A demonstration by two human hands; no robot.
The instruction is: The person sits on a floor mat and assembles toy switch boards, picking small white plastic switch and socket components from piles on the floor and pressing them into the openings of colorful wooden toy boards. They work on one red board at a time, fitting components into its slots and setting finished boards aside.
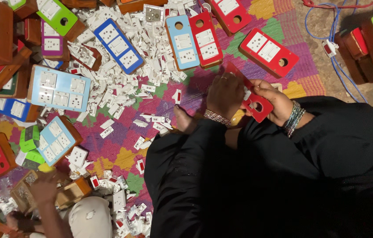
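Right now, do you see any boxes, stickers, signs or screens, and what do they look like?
No signs or screens show.
Brown box: bottom left by another person's hand, with a small black-and-white patterned label.
Square label: top middle among white switch parts, grey with a white border.
Red plate: held in the left hand and right hand, plain, with cut-outs.

A colourful woven mat covered the floor. Many small white switch parts lay scattered on it. Coloured switch plates lay among them.

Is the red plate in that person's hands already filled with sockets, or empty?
Partly empty: the red plate shows an open round hole; both hands hide the rest.
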